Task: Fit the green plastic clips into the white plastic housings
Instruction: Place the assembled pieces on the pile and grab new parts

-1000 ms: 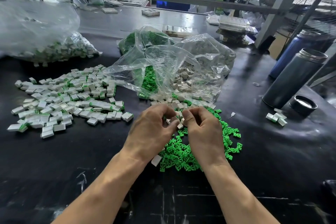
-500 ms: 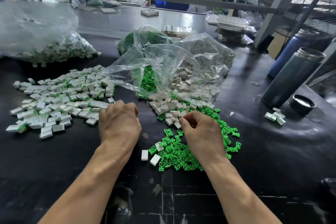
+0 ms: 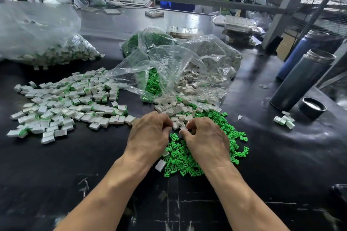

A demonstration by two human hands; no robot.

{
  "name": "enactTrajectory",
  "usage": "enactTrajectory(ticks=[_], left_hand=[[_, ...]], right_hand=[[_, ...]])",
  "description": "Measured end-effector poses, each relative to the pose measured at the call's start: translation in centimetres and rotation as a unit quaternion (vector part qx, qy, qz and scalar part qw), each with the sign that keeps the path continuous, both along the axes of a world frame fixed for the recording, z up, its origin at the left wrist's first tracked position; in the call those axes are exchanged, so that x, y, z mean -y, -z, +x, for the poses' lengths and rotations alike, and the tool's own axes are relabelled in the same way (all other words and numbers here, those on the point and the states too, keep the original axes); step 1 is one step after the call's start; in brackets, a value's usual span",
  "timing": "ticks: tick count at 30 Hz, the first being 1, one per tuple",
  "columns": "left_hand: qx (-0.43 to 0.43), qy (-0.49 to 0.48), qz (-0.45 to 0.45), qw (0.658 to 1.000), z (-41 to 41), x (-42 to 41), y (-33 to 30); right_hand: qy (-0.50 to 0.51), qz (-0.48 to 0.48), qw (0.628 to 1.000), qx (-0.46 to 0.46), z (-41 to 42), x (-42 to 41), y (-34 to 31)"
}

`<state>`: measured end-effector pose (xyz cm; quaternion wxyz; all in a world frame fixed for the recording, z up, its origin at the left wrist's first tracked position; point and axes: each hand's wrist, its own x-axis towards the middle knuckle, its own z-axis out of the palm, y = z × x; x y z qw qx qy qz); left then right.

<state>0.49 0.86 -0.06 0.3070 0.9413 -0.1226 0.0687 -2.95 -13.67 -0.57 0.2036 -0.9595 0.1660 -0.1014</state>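
Black table [image 3: 56,174]: clear bag [image 3: 187,65] holds green clips [image 3: 153,84], white housings [image 3: 189,82].

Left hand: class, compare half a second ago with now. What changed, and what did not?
The left hand moved right from the finished pile to meet the right hand, which now pinches a white housing. Bags, flasks and clip pile stayed put.

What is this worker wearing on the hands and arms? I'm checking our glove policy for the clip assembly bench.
Nothing shows: the left hand and right hand are bare, with no gloves, rings or watch in view. Both forearms are uncovered down to the frame edge, so no sleeves show.
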Motion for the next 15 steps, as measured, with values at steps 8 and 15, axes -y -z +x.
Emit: enactTrajectory(ticks=[8, 15], left_hand=[[-0.052, 0.013, -0.117, 0.992, 0.09, -0.07, 0.23], [-0.174, 0.064, -0.442, 0.878, 0.23, -0.27, -0.5]], right_hand=[[-0.029, 0.069, 0.994, 0.081, -0.13, -0.2, -0.04], [-0.088, 0.312, 0.932, 0.16, -0.66, -0.61, -0.06]])
